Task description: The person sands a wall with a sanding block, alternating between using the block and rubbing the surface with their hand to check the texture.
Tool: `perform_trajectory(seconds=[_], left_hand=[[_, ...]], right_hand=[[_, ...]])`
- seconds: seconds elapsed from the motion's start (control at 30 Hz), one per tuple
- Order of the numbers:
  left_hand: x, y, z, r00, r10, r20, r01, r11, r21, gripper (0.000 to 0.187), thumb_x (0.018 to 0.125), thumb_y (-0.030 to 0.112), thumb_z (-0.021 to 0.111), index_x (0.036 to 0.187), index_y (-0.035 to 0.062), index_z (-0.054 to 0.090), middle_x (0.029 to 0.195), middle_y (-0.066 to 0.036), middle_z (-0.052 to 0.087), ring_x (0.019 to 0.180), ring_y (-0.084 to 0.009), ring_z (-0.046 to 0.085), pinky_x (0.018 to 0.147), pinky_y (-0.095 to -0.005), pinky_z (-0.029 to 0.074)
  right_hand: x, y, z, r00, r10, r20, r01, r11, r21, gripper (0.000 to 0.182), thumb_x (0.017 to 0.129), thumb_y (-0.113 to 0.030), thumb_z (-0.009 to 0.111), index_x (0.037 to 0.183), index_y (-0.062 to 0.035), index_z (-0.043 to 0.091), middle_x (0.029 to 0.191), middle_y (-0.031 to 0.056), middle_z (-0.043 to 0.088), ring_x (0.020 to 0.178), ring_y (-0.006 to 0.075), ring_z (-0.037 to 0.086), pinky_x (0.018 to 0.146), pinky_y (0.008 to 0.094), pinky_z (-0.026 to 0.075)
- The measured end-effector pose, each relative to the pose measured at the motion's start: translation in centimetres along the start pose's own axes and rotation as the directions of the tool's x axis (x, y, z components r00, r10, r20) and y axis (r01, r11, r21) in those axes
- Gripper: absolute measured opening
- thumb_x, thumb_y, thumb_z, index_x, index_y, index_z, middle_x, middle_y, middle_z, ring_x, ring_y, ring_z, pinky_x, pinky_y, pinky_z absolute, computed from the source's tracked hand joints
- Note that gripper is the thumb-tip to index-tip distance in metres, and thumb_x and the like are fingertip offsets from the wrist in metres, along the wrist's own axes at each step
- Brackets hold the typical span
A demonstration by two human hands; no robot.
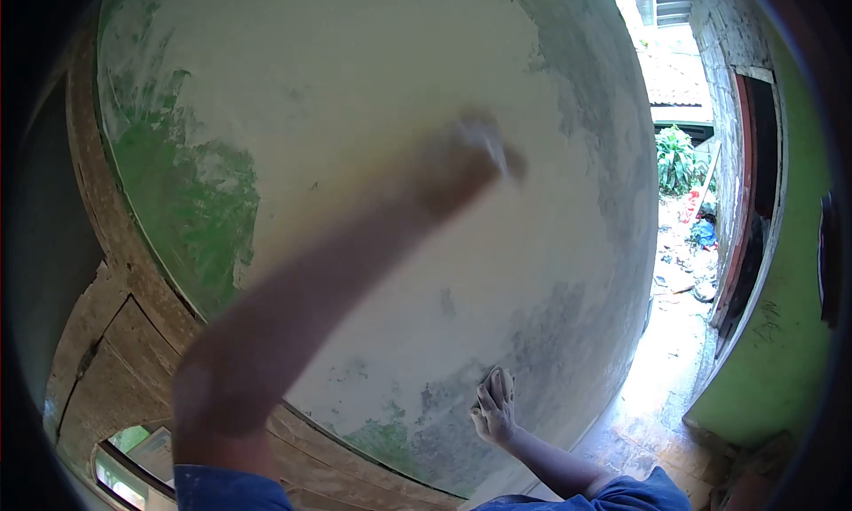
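Note:
In the head view my left arm reaches up across a plastered wall (373, 76), its surface patched in cream, grey and worn green. My left hand (453, 169) is smeared by motion close to the middle of this wall, with a thin whitish piece (486, 144) at its fingers. Lower down, my right hand (494, 413) is against the wall's grey lower part. White residue coats its fingers, which are bent together; I cannot tell what they hold.
A worn wooden frame (142, 253) borders the wall on the left and below. To the right, a bright passage leads outdoors to a leafy plant (677, 160) and scattered debris (679, 271). A green wall (754, 369) with a doorway stands at far right.

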State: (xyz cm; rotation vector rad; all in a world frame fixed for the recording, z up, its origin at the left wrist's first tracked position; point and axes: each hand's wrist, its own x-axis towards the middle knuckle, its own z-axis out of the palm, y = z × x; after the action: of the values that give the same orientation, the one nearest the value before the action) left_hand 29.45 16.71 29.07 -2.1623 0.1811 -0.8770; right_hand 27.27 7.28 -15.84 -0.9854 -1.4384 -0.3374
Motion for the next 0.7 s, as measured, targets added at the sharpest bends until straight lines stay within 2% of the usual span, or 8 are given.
perform_trajectory(seconds=[0.1,0.2,0.23,0.3,0.37,0.5,0.57,0.7], left_hand=[[6.9,-4.8,-8.7,0.886,-0.413,0.209,0.437,0.896,-0.082,0.026,0.087,0.017,0.044,0.093,0.0106,0.068,0.097,-0.012,0.065,0.095,-0.0282,0.058,0.092,-0.0374,0.043],[5.2,-4.3,-5.3,0.941,-0.335,-0.054,0.337,0.941,0.022,0.023,0.083,0.015,0.046,0.09,0.0098,0.067,0.098,-0.012,0.064,0.098,-0.0266,0.057,0.092,-0.0368,0.042],[4.5,-1.1,-4.2,0.782,-0.607,0.142,0.622,0.744,-0.244,0.02,0.084,0.012,0.048,0.09,0.0084,0.067,0.097,-0.013,0.064,0.096,-0.026,0.059,0.09,-0.0368,0.045],[-1.0,4.0,-0.7,0.984,0.017,0.179,-0.041,0.991,0.13,0.019,0.084,0.007,0.052,0.094,0.008,0.067,0.096,-0.014,0.065,0.092,-0.0247,0.062,0.086,-0.0342,0.049],[-5.7,9.6,0.9,0.944,0.181,0.277,-0.268,0.91,0.317,0.013,0.082,0.004,0.054,0.093,0.0045,0.062,0.088,-0.012,0.066,0.081,-0.0228,0.065,0.075,-0.0325,0.054],[-2.2,5.0,-5.5,0.917,0.145,0.372,-0.279,0.899,0.337,0.014,0.084,0.006,0.057,0.092,0.0119,0.065,0.095,-0.018,0.064,0.096,-0.0288,0.063,0.092,-0.0376,0.05],[1.0,1.5,-8.2,0.856,-0.367,0.365,0.361,0.928,0.088,0.024,0.086,0.008,0.051,0.106,0.0025,0.062,0.118,-0.016,0.059,0.118,-0.0253,0.052,0.107,-0.0358,0.035],[-3.7,3.8,-5.6,0.959,-0.197,0.202,0.091,0.894,0.439,0.024,0.083,0.007,0.054,0.106,0.0046,0.062,0.119,-0.017,0.058,0.116,-0.0279,0.054,0.104,-0.0373,0.04]], right_hand=[[-0.2,0.3,0.3,1.0,-0.008,-0.01,0.008,1.0,-0.018,0.06,0.087,-0.031,0.058,0.141,-0.0182,0.035,0.149,0.0231,0.022,0.134,0.0499,0.021,0.105,0.0664,0.013],[-0.3,0.4,0.3,1.0,-0.015,-0.011,0.015,1.0,-0.026,0.061,0.085,-0.031,0.059,0.14,-0.0173,0.035,0.149,0.0233,0.021,0.134,0.0499,0.021,0.105,0.0665,0.013],[-0.5,0.3,0.3,1.0,-0.009,-0.002,0.009,1.0,-0.024,0.061,0.085,-0.031,0.059,0.14,-0.0173,0.035,0.149,0.0233,0.021,0.134,0.0499,0.021,0.105,0.0665,0.013],[-0.4,0.4,0.1,1.0,0.008,0.028,-0.007,1.0,-0.022,0.062,0.085,-0.03,0.06,0.14,-0.0158,0.036,0.149,0.0234,0.02,0.134,0.051,0.02,0.105,0.0667,0.013],[0.0,0.3,-0.3,0.999,-0.025,0.038,0.026,0.999,-0.035,0.059,0.089,-0.031,0.052,0.142,-0.0132,0.032,0.149,0.0251,0.018,0.134,0.0519,0.019,0.105,0.0658,0.013],[0.4,0.4,-0.4,0.996,-0.09,0.024,0.091,0.994,-0.055,0.057,0.094,-0.031,0.043,0.145,-0.0096,0.027,0.149,0.0271,0.016,0.135,0.052,0.017,0.105,0.0648,0.014],[0.3,0.4,-0.2,0.996,-0.089,0.028,0.09,0.994,-0.057,0.057,0.094,-0.03,0.043,0.145,-0.0086,0.026,0.149,0.0274,0.016,0.135,0.0511,0.017,0.105,0.0646,0.015],[-0.2,0.8,0.0,0.996,-0.066,0.062,0.071,0.994,-0.081,0.057,0.095,-0.03,0.042,0.144,-0.0052,0.026,0.149,0.028,0.016,0.136,0.0488,0.017,0.105,0.0635,0.016]])
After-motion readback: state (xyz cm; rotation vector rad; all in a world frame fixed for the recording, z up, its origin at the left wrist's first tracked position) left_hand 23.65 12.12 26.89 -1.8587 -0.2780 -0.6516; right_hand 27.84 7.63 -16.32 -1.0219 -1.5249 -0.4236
